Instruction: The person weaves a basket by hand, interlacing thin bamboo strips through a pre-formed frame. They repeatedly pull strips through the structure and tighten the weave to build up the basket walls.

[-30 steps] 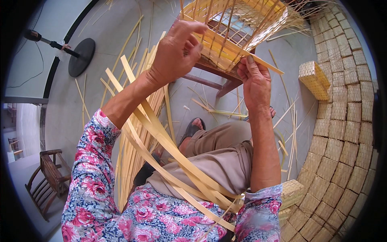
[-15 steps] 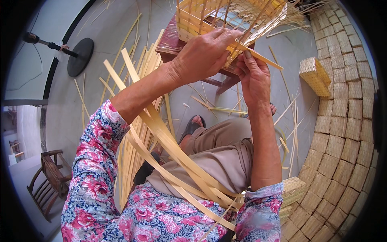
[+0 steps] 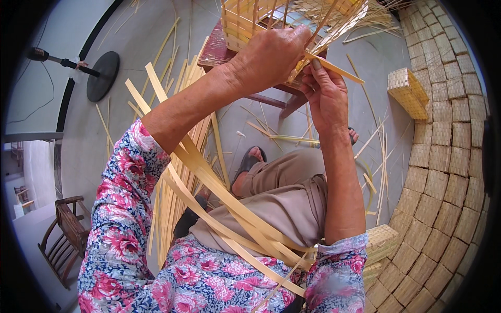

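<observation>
A partly woven bamboo basket (image 3: 239,32) with upright stakes sits on a worn red stool (image 3: 215,51) in front of me. My left hand (image 3: 271,56) is closed at the basket's near right corner; its fingertips are hidden, so what it grips does not show. Just to the right, my right hand (image 3: 326,93) pinches a flat bamboo strip (image 3: 342,71) between thumb and fingers. The strip runs from beside my left hand outward to the right, its free end pointing away from the basket.
Long bamboo strips (image 3: 224,195) lie across my lap, beside a bundle on my left. Loose slivers litter the grey floor (image 3: 209,99). Stacked woven blocks (image 3: 433,177) line the right side, near one separate woven box (image 3: 408,94). A round black stand base (image 3: 103,75) and wooden chair (image 3: 65,235) stand left.
My left hand has rolled over and risen slightly at the basket corner, its fingers now more hidden. The basket has shifted slightly up and left in view. My right hand keeps the strip.
</observation>
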`<control>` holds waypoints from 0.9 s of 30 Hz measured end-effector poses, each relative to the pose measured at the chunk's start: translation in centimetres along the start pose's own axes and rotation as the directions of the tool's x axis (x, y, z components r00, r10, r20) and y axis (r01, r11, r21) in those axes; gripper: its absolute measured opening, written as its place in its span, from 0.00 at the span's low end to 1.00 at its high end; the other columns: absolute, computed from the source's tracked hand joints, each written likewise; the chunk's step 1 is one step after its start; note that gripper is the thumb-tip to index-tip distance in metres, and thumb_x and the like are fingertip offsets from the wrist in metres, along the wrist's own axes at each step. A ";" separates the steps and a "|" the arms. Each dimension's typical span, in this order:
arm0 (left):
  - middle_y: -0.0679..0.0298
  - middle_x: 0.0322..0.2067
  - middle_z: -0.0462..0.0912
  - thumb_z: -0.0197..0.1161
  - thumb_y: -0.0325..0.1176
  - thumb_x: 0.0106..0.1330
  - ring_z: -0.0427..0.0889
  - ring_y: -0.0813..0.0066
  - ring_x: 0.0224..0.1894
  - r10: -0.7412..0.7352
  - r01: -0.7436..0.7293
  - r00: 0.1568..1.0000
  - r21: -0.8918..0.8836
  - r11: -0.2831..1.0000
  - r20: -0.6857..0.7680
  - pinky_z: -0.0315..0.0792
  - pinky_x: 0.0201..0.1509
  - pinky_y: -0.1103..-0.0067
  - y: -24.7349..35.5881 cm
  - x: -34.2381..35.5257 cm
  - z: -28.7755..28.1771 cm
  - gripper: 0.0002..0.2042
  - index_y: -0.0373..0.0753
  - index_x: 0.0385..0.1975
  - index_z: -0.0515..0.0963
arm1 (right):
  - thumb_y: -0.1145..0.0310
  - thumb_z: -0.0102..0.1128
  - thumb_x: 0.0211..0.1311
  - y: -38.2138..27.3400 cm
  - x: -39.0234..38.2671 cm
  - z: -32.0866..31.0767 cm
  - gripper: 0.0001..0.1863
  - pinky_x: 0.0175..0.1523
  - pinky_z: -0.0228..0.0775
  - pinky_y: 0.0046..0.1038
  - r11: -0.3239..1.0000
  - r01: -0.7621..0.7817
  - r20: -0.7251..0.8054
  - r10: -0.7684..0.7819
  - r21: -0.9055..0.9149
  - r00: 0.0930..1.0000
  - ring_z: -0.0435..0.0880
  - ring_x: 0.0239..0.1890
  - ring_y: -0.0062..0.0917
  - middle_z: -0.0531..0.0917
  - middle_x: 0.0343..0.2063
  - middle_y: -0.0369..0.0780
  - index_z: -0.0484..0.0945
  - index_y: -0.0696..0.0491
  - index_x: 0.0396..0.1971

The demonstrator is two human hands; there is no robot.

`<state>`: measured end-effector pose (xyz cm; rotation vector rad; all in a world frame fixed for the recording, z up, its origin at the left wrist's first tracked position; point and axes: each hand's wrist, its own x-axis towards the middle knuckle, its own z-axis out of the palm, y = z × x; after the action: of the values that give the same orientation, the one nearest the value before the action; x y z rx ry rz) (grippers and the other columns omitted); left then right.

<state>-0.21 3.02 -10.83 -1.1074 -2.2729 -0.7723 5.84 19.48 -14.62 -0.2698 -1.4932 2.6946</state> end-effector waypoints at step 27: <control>0.50 0.27 0.79 0.59 0.29 0.72 0.84 0.51 0.33 -0.019 0.022 0.999 -0.069 0.997 0.050 0.79 0.34 0.67 -0.5 0.2 0.2 0.06 0.34 0.34 0.73 | 0.66 0.65 0.70 -0.3 0.0 -0.1 0.07 0.33 0.75 0.17 1.000 -0.006 0.039 0.006 0.004 0.999 0.81 0.28 0.13 0.86 0.29 0.34 0.85 0.53 0.42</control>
<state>-0.77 3.01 -11.00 -1.1482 -2.3170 -0.8472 5.81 19.74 -14.47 -0.2237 -1.4987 2.7228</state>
